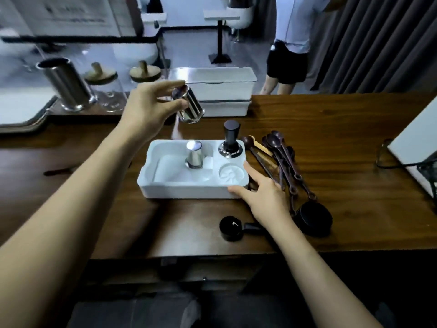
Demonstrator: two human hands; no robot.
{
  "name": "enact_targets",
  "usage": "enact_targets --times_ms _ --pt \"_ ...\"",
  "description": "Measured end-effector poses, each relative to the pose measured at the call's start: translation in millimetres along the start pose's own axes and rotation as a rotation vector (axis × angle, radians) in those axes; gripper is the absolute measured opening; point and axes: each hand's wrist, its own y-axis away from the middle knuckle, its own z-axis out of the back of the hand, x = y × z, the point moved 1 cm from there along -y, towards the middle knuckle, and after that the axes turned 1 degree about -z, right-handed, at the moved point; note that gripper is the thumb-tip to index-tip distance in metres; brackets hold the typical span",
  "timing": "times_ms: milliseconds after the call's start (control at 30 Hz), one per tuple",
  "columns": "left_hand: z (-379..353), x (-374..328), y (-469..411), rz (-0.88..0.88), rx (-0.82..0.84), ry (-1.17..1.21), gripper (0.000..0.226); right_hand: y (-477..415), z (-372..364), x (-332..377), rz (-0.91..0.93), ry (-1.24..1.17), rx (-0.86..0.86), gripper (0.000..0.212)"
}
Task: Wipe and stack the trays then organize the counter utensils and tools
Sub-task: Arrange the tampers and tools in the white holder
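Wood counter (331, 129), head view: white tray (189, 192) sits mid-counter w/ one steel cup (194, 154) upright in its big compartment & a tamper (230, 140) in the back-right one. L hand (146, 110) grips a 2nd cup (190, 106), tilted, above the tray's back edge. R hand (264, 197) is relaxed, fingers spread, touching the tray's front-right corner. Spoons (281, 157) lie just beside it; stacked trays (222, 91) behind.

The one view comes from a wide-angle camera worn on the person's head, looking forward and down across the wooden counter (331, 143) from above its near edge. It sits close. The white tray (189, 194) at the middle of the counter fills the centre of the frame, while the counter's far edge and the room beyond bend across the top.
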Motion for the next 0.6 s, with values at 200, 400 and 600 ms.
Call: enact_targets --times_ms 200,400,600 --pt "-10 14 69 0.096 -0.019 -0.113 0.047 2 3 2 0.059 0.059 -0.005 0.075" --pt "-30 26 89 0.153 0.062 -0.214 0.044 1 4 0 0.073 0.056 -0.019 0.075" --pt "-46 36 98 0.188 0.166 -0.202 0.035 1 3 -2 0.067 0.050 -0.023 0.072"
